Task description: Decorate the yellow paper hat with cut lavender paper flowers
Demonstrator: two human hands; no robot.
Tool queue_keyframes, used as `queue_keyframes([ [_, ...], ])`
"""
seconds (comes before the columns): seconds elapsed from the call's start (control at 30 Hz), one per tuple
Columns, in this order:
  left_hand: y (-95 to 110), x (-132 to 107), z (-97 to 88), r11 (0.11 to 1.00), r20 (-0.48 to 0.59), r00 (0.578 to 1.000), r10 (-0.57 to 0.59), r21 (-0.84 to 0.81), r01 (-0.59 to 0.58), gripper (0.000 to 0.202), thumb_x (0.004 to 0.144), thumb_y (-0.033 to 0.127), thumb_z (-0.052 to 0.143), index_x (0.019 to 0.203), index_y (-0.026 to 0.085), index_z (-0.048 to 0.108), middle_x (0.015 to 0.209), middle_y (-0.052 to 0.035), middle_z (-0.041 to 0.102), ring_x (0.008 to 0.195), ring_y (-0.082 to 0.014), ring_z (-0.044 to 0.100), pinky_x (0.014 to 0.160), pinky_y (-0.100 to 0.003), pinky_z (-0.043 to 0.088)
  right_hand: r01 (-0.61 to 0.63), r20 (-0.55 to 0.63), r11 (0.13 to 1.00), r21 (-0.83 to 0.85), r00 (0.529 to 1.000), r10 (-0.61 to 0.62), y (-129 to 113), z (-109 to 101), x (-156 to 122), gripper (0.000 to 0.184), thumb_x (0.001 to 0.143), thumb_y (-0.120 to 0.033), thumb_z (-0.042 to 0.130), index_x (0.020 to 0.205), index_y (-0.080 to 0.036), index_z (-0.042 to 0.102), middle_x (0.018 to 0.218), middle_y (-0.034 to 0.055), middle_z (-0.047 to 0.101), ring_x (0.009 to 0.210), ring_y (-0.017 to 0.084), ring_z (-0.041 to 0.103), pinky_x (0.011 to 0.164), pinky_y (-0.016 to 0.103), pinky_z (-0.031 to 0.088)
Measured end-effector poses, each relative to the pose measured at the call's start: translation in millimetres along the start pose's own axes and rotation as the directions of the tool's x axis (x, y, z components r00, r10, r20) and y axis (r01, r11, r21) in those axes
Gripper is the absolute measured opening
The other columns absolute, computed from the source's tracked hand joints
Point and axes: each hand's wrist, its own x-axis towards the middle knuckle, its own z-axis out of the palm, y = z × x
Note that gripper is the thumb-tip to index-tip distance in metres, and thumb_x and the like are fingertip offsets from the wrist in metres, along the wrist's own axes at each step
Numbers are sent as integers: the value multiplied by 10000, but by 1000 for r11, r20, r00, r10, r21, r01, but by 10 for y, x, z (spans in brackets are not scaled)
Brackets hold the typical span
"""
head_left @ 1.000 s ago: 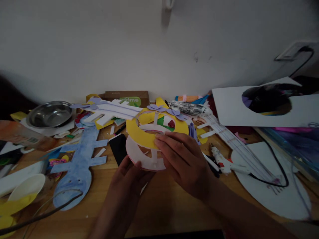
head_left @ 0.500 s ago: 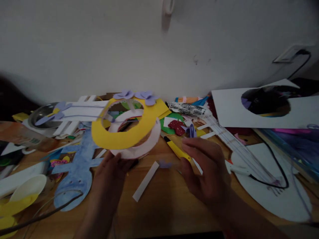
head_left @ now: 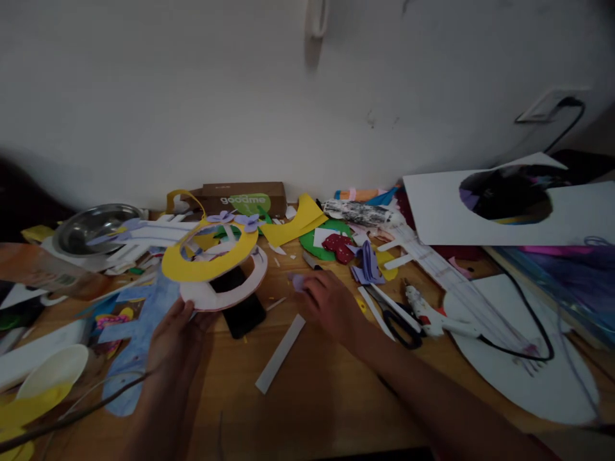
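My left hand [head_left: 177,333] grips the lower edge of a ring-shaped paper craft. Its yellow ring [head_left: 211,266] lies above a white ring [head_left: 240,291], with purple paper flowers [head_left: 247,222] on the far rim and a white strip-like neck [head_left: 158,232] reaching left. My right hand [head_left: 331,304] is closed in a pinch on a small purple paper piece [head_left: 298,282], just right of the craft. Below the rings lies a black phone [head_left: 244,315], partly covered. A white paper strip [head_left: 281,354] rests on the table between my hands.
Scissors [head_left: 403,326] and a glue gun [head_left: 432,310] with a black cord lie right of my right hand. Folded purple paper [head_left: 368,264] sits behind them. A white guitar-shaped cutout [head_left: 523,384] lies right, a blue cutout [head_left: 125,384] left. A metal bowl [head_left: 98,224] stands behind.
My left hand has lowered the ring craft and brought it left. My right hand has moved left from beside the folded purple paper and now pinches a small purple piece.
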Motion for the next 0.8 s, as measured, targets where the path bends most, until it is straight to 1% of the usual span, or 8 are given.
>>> queue_keyframes([
  [0.07, -29, 51, -73, 999, 5, 1000, -19, 31, 19, 185, 714, 40, 698, 849, 162, 728, 879, -42, 774, 722, -159, 710, 651, -243, 632, 21, 9, 1000, 9, 1000, -21, -18, 80, 209, 180, 909, -96, 563, 1056, -117, 662, 1305, 192, 581, 1243, 284, 510, 1040, 434, 425],
  [0.13, -60, 104, -163, 998, 18, 999, -31, 49, 31, 226, 707, 43, 700, 886, 176, 733, 895, -40, 777, 727, -164, 715, 630, -236, 623, 54, 50, 998, 20, 997, -55, -14, 198, 348, 158, 887, -122, 603, 1024, -130, 681, 1346, 190, 558, 1279, 289, 481, 1053, 427, 407],
  [0.3, -136, 142, -305, 996, 43, 998, -54, 80, 50, 296, 684, 58, 728, 953, 178, 748, 951, -49, 784, 815, -196, 728, 677, -250, 613, 71, 148, 997, 14, 986, -72, 61, 386, 380, 109, 899, -113, 592, 918, -138, 696, 1009, 105, 671, 991, 220, 591, 912, 353, 461],
  [0.43, -221, 82, -214, 991, 6, 999, -34, 132, 32, 313, 739, 66, 715, 1022, 197, 746, 1000, -27, 776, 855, -162, 721, 725, -208, 594, 25, 182, 999, -36, 983, -18, 49, 282, 127, 148, 903, -68, 560, 915, -140, 689, 960, 89, 668, 937, 211, 601, 856, 330, 482],
  [0.57, -280, 60, -58, 971, -51, 997, -61, 229, 71, 283, 835, 87, 649, 1068, 230, 720, 946, 0, 754, 705, -93, 682, 620, -149, 557, -57, 179, 990, -125, 981, 79, -109, 89, -299, 323, 860, 39, 495, 1046, -152, 676, 1026, 93, 671, 960, 230, 609, 842, 355, 518],
  [0.63, -281, 59, -20, 958, -28, 998, -57, 279, 63, 288, 849, 117, 651, 1104, 238, 710, 981, -6, 746, 716, -91, 676, 613, -139, 543, -86, 174, 982, -170, 978, 116, -205, 36, -493, 388, 844, 62, 467, 1091, -157, 672, 1064, 108, 670, 967, 250, 611, 830, 391, 537],
  [0.73, -289, -5, -55, 922, 43, 999, 26, 385, -41, 403, 851, 199, 687, 1247, 268, 653, 1196, -36, 703, 985, -150, 688, 759, -171, 557, -100, 156, 972, -213, 978, 135, -291, 39, -700, 404, 844, 51, 481, 1131, -160, 670, 1088, 125, 675, 972, 268, 618, 830, 433, 558],
  [0.8, -352, -124, -132, 845, 36, 980, 196, 501, -188, 562, 843, 248, 713, 1378, 288, 546, 1373, -49, 611, 1228, -195, 595, 958, -237, 519, -78, 121, 972, -222, 987, 107, -305, 71, -791, 382, 844, 35, 529, 1138, -163, 674, 1104, 121, 683, 989, 269, 623, 852, 430, 565],
])
